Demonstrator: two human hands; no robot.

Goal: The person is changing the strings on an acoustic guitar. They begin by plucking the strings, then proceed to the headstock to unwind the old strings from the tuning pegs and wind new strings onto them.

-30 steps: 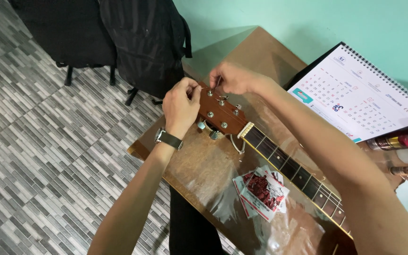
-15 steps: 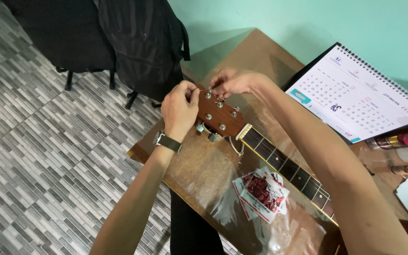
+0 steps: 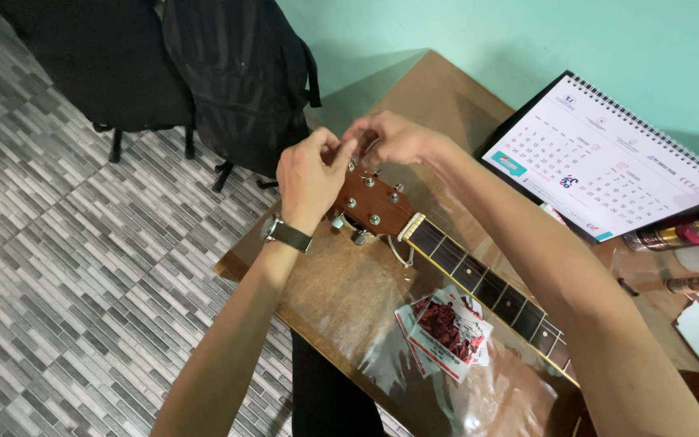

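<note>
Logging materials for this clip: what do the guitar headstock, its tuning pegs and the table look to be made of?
Guitar headstock: looks like wood with a glossy reddish-brown finish, judging by its sheen and colour.
Tuning pegs: probably metal, being small, silvery and shiny.
Table: seems to be brown wood or a wood-look laminate, with mottled grain and a slight shine; I cannot tell which.

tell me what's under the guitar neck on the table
Under and beside the guitar neck lies a red and white packet on clear plastic wrap, over the brown table. The packet's far edge reaches the neck; whether it continues beneath is hidden.
</note>
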